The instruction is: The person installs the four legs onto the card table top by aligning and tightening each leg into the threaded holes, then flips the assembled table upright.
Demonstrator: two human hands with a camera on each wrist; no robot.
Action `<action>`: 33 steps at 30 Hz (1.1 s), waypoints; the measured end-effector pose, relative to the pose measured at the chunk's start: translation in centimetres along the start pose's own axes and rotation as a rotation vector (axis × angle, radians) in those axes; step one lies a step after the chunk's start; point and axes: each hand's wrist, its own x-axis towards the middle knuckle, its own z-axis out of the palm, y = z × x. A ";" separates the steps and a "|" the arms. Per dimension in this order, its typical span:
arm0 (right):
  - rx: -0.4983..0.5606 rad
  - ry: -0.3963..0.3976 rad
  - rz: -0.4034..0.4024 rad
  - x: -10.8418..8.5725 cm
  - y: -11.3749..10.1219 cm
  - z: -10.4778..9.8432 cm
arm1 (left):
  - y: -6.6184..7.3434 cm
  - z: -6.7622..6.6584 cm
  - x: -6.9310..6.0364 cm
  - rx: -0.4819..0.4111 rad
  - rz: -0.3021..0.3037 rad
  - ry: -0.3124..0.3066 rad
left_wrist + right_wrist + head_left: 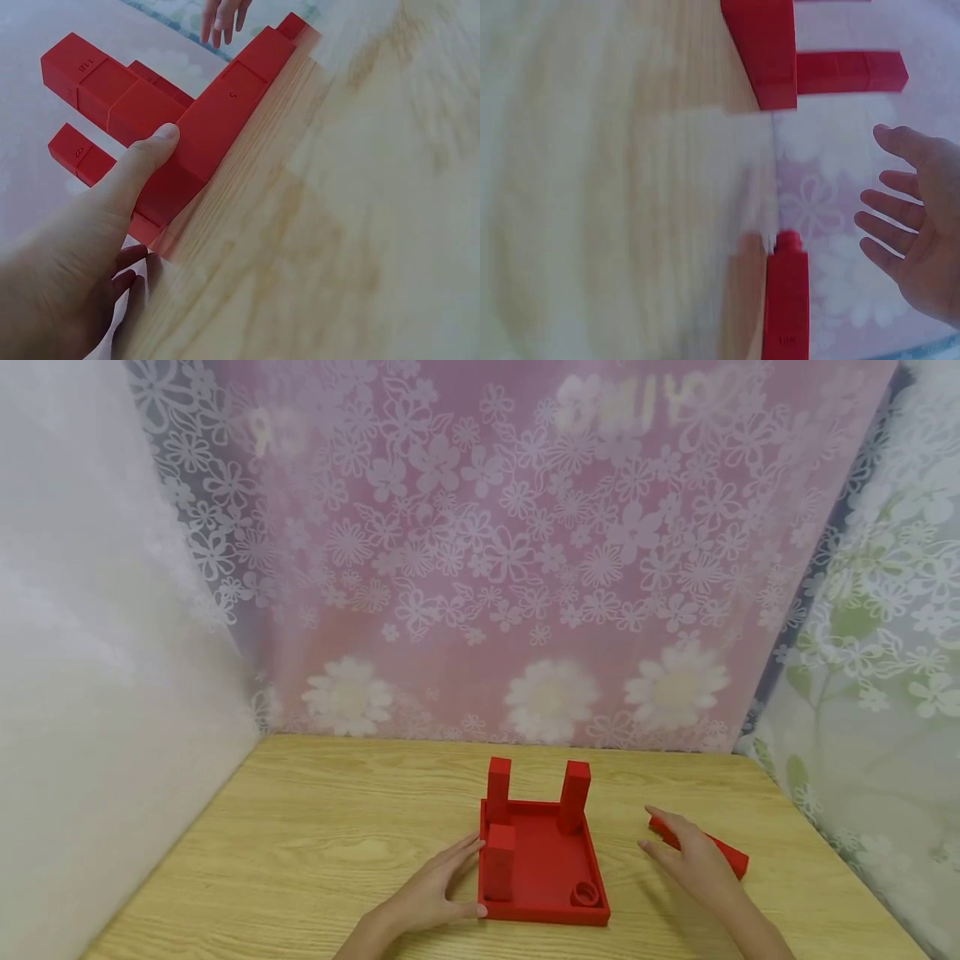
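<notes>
A shallow red tray-like base (543, 864) lies on the table, with three square red posts upright in its corners: front left (500, 864), back left (498, 789) and back right (575, 793). Its front right corner has a round red socket (585, 894). My left hand (423, 893) holds the base at its left, thumb on the front edge and fingers along the side. Over a loose red post (733, 857) on the right hovers my right hand (697, 864), fingers spread and holding nothing. That post (787, 307) shows a round peg at one end.
The wood-grain table (337, 827) extends around the base. A pink flowered cloth (480, 568) hangs behind it, with a white sheet (112, 652) on the left and a flowered sheet (862, 735) on the right.
</notes>
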 end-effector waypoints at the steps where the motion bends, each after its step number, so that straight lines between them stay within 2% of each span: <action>1: -0.028 0.010 -0.012 0.2 0.6 -0.2 | -0.1 0.0 0.0 0.003 0.005 0.002; 5: -0.092 -0.014 -0.005 0.6 3.0 -1.2 | -0.2 0.2 -0.1 0.002 0.011 0.004; 10: -0.117 -0.074 0.036 0.4 5.7 -2.1 | -0.5 0.4 0.0 -0.010 -0.001 0.001; 16: -0.130 -0.067 0.031 -0.4 8.1 -2.0 | -0.4 0.4 -0.1 -0.036 -0.026 0.000; 21: -0.094 -0.055 0.044 -0.9 9.5 -1.7 | -0.3 0.3 -0.1 -0.034 -0.031 0.005; 25: -0.056 -0.053 0.089 -1.2 10.3 -1.3 | -0.2 0.2 -0.1 -0.038 -0.025 0.004; 33: 0.025 -0.012 0.159 -1.5 11.0 -0.3 | -0.4 0.2 -0.2 -0.048 -0.047 0.000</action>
